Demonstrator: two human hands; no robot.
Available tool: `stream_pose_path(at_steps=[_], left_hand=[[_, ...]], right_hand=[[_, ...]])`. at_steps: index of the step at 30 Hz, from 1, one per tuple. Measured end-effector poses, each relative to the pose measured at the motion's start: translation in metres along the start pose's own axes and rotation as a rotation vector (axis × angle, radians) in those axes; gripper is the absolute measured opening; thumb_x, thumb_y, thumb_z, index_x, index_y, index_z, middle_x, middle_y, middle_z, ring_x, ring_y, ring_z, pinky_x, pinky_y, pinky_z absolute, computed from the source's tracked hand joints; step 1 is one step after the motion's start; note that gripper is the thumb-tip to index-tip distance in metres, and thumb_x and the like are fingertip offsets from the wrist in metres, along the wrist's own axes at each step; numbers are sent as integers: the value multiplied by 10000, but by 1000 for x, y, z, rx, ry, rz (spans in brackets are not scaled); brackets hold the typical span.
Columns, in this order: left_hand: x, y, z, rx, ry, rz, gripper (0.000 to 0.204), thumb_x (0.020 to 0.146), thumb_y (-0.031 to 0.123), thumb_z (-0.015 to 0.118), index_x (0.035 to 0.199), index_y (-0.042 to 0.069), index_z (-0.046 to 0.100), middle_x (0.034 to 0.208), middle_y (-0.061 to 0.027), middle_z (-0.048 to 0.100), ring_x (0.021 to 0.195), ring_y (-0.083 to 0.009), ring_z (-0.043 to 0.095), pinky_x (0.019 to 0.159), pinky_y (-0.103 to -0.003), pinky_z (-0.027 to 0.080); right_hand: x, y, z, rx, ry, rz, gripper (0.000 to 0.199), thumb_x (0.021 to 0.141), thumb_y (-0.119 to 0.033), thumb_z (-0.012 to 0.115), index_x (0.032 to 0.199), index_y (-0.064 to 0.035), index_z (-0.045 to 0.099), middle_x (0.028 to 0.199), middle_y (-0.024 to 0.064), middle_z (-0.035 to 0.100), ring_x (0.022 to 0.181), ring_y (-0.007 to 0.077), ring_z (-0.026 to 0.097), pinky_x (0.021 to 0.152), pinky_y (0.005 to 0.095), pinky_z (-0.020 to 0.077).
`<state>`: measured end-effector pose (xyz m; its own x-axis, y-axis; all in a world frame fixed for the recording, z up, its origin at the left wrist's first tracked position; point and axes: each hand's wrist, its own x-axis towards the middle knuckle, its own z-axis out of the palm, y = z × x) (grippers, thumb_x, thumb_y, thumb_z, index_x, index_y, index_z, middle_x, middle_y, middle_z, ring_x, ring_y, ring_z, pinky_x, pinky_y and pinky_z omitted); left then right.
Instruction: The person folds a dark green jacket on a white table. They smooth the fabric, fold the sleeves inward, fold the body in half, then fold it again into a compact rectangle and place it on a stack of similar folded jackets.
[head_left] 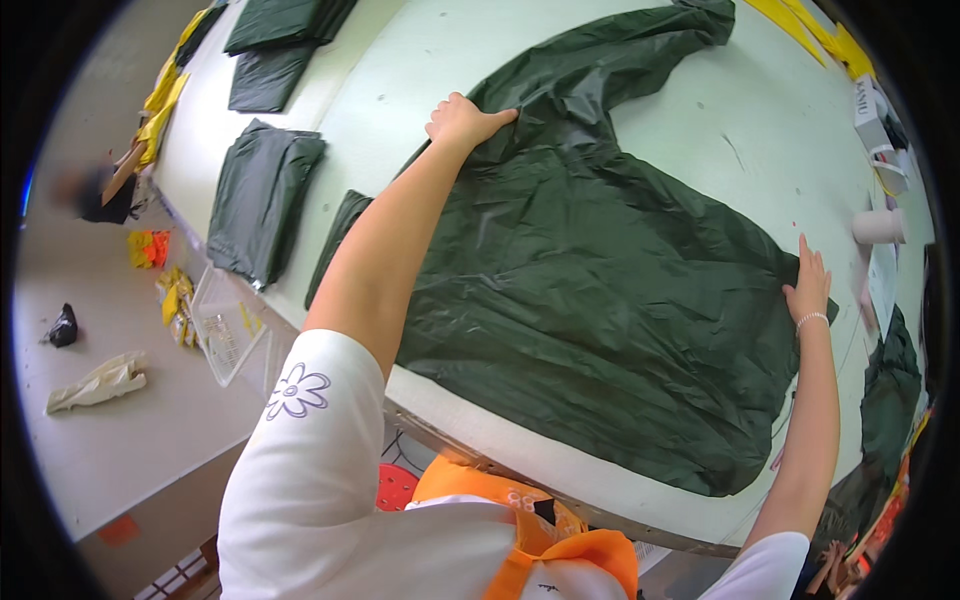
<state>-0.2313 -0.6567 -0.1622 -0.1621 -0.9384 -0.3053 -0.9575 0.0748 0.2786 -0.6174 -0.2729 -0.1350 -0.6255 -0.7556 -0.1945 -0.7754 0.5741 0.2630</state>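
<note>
A dark green raincoat-like garment [560, 290] of thin, shiny, creased material lies spread on the pale worktable [760, 130], one sleeve stretching toward the far edge. My left hand [467, 120] rests at its upper left edge, thumb stretched out onto the fabric and away from the fingers, which are partly curled. At the right edge of the garment lies my right hand [810, 280], a beaded bracelet on the wrist. Its fingers are straight and point away from me, with the thumb touching the fabric. Neither hand visibly grips a fold.
Folded dark green garments [265, 200] lie to the left, with another stack [285, 35] farther back. A white cup-like container [880, 227] and a white box [870, 110] stand by the right edge. A white plastic basket [228, 330] is below the table's left side. A person [105, 190] is at far left.
</note>
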Motion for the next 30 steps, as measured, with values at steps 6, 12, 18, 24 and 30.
stream_pose_path(at_steps=[6, 12, 18, 24, 30], left_hand=[[12, -6, 9, 15, 131, 260, 521, 774, 567, 606, 845, 59, 696, 804, -144, 672, 816, -309, 642, 713, -392, 486], [-58, -76, -50, 136, 702, 648, 356, 921, 326, 521, 741, 33, 615, 731, -178, 611, 735, -375, 586, 651, -423, 460], [-187, -226, -45, 225, 613, 1079, 342, 811, 241, 559, 939, -76, 570, 1038, -265, 555, 955, -421, 506, 886, -492, 356], [-257, -249, -27, 358, -7, 973, 546, 624, 379, 724, 963, -31, 600, 1114, -209, 533, 1028, -402, 462, 925, -469, 336], [-258, -260, -31, 444, -71, 997, 329, 621, 240, 719, 834, 3, 635, 947, -150, 583, 959, -344, 499, 868, -433, 379]], right_hand=[[0, 62, 47, 256, 25, 20, 462, 755, -53, 689, 1193, -93, 547, 1014, 132, 620, 946, 336, 581, 852, 387, 449], [-116, 61, -27, 140, 370, -98, 285, 809, -26, 622, 1089, -77, 640, 864, 91, 591, 777, 283, 563, 712, 349, 454], [-286, 38, 1, 280, 558, -404, 345, 712, 19, 642, 1026, -114, 695, 1018, 81, 596, 932, 274, 562, 809, 369, 428], [-346, -16, 54, 492, 262, -325, 564, 617, -98, 730, 1165, -130, 602, 1166, 73, 531, 1087, 295, 488, 915, 429, 372], [-362, -30, 87, 465, 251, -313, 431, 552, -40, 734, 950, -84, 576, 992, 73, 530, 978, 274, 505, 823, 399, 402]])
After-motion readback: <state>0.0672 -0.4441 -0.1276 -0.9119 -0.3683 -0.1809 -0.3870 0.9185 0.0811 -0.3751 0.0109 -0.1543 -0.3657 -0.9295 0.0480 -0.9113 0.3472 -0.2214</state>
